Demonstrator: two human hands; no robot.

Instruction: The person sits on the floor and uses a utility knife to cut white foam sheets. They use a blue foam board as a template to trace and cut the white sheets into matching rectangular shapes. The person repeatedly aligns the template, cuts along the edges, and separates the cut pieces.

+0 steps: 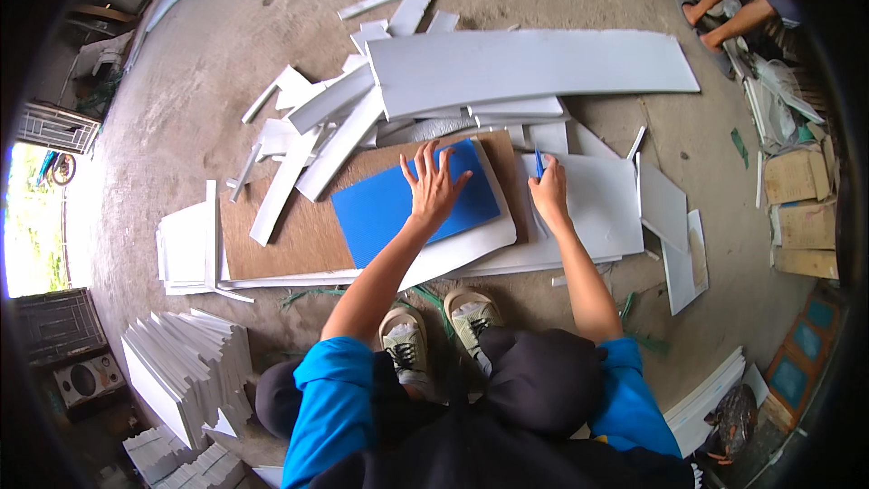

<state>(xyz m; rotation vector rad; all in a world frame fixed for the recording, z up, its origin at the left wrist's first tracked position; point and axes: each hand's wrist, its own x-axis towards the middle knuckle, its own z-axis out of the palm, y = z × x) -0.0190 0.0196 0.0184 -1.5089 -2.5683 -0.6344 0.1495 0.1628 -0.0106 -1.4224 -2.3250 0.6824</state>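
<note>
My left hand (433, 188) lies with fingers spread on a blue rectangular sheet (371, 217), pressing flat near its upper middle. Beneath the blue sheet is a white foam-like sheet (480, 244), and both rest on a brown board (272, 249). Just right of the board's edge, my right hand (549, 192) is closed around a slim blue pointed tool (539, 163), its tip pointing away from me. Whether it is a pen or a cutter I cannot tell. Under that hand lies another white sheet (602, 208).
White offcut strips (339, 100) heap behind the board, beside a long white panel (534, 63). Stacked white sheets (186, 362) stand at lower left. Cardboard boxes (806, 204) line the right side. Another person's legs (738, 14) show at upper right.
</note>
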